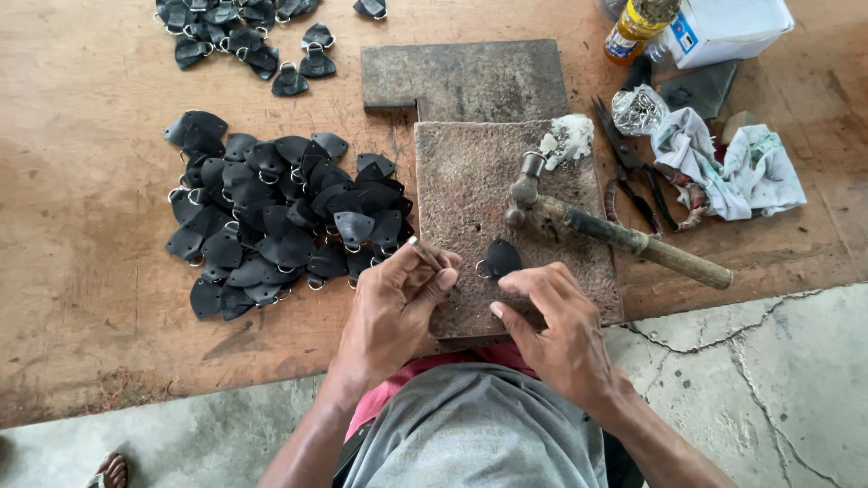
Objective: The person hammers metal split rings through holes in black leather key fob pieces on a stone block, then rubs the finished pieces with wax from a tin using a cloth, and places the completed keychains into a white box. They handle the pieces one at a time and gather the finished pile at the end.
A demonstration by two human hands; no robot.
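My wooden board (81,298) | centre: stone slab (470,181) | left: black leather pieces (280,217) | upper right: rags (741,172), pliers (633,167)

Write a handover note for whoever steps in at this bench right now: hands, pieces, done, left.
Left hand: pinching a thin metal punch over the worn work block.
Right hand: fingertips at one black leather tab with a ring, lying on the block.
Hammer: lying on the block, untouched.
Done or waiting: cannot tell. A big heap of tabs lies left of the block, a smaller heap farther back.
Pliers and rags lie to the right.
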